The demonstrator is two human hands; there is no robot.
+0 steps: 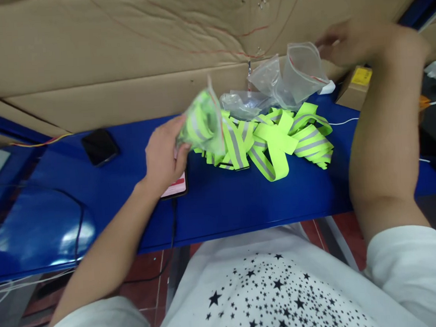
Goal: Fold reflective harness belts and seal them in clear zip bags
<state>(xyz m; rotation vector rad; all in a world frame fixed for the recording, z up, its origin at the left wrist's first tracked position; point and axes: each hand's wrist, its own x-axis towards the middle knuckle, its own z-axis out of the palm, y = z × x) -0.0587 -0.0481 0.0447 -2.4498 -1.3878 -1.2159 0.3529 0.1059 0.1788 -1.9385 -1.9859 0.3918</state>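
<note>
Blue worktop (214, 211), brown cardboard (83, 48) behind. Over it, the left hand (165, 149) has its grip closed on a clear bag (202, 124) of yellow-green strap, long axis slanting up and rightward, wide edge facing right, at the left end of the loose straps (276, 142). The right hand (334, 43) blurs beside the clear empty bags (303, 73); its grip I can't tell.
</note>
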